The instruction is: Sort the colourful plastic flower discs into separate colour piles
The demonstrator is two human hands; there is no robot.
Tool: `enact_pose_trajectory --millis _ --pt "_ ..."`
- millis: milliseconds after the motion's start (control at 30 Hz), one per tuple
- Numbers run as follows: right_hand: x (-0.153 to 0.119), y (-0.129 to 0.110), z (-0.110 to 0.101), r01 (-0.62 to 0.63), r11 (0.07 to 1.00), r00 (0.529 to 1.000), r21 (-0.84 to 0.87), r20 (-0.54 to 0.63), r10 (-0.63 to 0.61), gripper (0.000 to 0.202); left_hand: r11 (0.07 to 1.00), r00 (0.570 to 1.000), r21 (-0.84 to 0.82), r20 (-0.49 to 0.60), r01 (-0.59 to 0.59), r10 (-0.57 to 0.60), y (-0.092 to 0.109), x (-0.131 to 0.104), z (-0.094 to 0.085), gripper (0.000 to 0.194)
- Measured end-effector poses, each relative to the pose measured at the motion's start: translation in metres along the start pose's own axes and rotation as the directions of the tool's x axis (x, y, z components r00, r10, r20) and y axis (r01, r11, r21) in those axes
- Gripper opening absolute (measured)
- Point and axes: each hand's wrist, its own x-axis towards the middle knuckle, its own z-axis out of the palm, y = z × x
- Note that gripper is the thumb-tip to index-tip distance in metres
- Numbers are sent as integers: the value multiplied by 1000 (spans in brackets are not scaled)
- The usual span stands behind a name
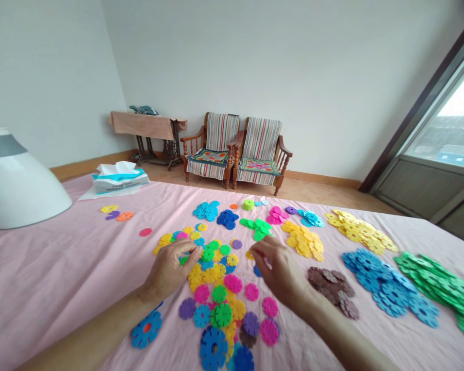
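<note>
My left hand [174, 264] is closed in a pinch at the left of a mixed heap of snowflake discs [206, 275] in yellow, green, blue and pink. Whatever its fingertips hold, if anything, is hidden. My right hand [276, 265] is over the cloth right of the heap, fingers bent down and pinched. A small yellow snowflake disc [249, 254] shows at its fingertips, and a blue disc [257, 270] lies partly hidden under them. Nearer to me are loose pink discs [269, 306], purple discs [251, 323] and a large blue disc [213, 348].
Sorted disc piles lie on the right: brown [332, 288], blue [388, 283], green [443, 283] and yellow [359, 230]. On the left of the pink cloth [81, 268] stand a white rounded appliance [23, 180] and a tissue pack [119, 180]. Two wooden chairs [234, 149] stand behind.
</note>
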Motion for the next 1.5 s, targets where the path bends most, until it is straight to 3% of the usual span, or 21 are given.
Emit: enact_pose_trajectory --millis 100,167,267,367,500,633,767,900,967,1067,1133,1267,1500 --pt "8 53 -19 -180 983 973 -25 -153 175 21 1000 1000 3 -5 -14 14 0 1 0 22" --pt "7 93 -30 -342 939 913 -37 -249 323 21 1000 1000 11 -7 -16 17 0 1 1 23" --pt "-2 140 -41 -524 846 828 -97 -294 478 21 1000 1000 15 0 -14 14 -1 1 2 24" --pt "-10 162 -44 -580 807 796 -116 -295 529 18 1000 1000 17 -4 -11 11 -3 0 2 24" --pt "-14 168 -43 -612 781 774 -127 -296 559 18 1000 1000 4 -3 -8 8 -1 0 2 23" --pt "-11 160 -44 -602 787 778 -134 -319 541 22 1000 1000 4 -23 -12 12 3 1 0 24" --pt "-1 132 -34 -513 852 839 -105 -271 472 21 1000 999 8 -36 -21 21 4 1 0 25" --pt "6 79 -11 -216 976 968 2 -129 215 18 999 1000 23 9 -28 28 3 1 2 27" --pt "7 49 0 -49 997 998 59 -35 51 21 999 998 27 36 -46 45 3 1 3 27" --pt "4 11 12 154 987 981 51 115 -159 33 996 994 12 66 -89 88 3 -1 3 24" --pt "2 -4 17 235 972 952 6 202 -232 40 993 990 -6 85 -114 115 4 -2 4 21" --pt "-1 -11 23 282 956 926 -88 288 -246 39 988 980 -44 130 -148 153 6 -5 5 16" --pt "-4 -7 26 273 937 932 -217 302 -201 17 987 974 -44 163 -154 159 4 -5 7 17"
